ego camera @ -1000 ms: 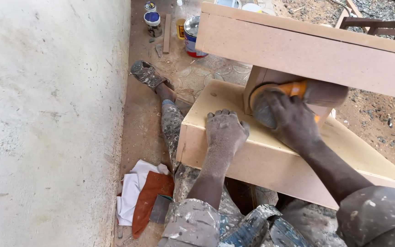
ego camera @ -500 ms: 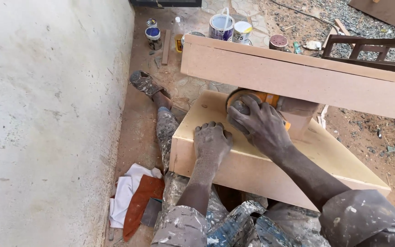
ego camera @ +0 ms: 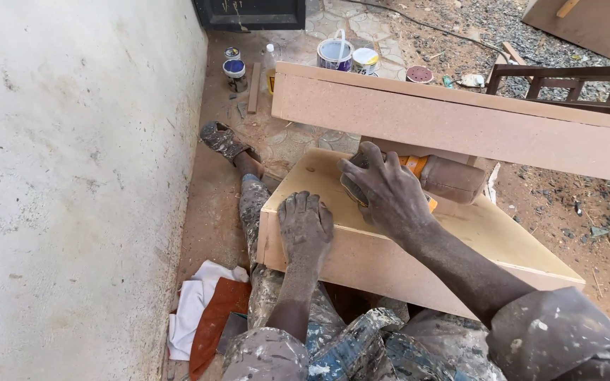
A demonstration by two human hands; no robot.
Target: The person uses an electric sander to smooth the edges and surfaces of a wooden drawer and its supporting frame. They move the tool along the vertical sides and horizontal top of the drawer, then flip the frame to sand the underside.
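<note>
Nearest the camera, paint-spattered trousers (ego camera: 361, 349) and sleeves frame both arms, and just left of the left forearm a heap of white and rust-coloured rags (ego camera: 206, 310) lies on the dusty floor beside the pale wall (ego camera: 72, 183). Above them, the left hand (ego camera: 305, 224) rests palm down, fingers curled over the near edge of the lower fibreboard panel (ego camera: 390, 257), pressing on it without grasping anything loose. Just to its right and a little farther off, the right hand (ego camera: 386, 189) is closed over the head of an orange power sander (ego camera: 439, 176), whose dust-coated body runs off to the right under the upper fibreboard panel (ego camera: 460, 120); the sander sits on the lower panel's top face, in the gap between the two boards. Left of the hands, one leg stretches out along the wall to a dusty shoe (ego camera: 224, 139). Beyond the upper panel, well away from both hands, stand several paint tins (ego camera: 337, 53), a small blue-lidded jar (ego camera: 234, 70) and a round sanding disc (ego camera: 419, 73).
</note>
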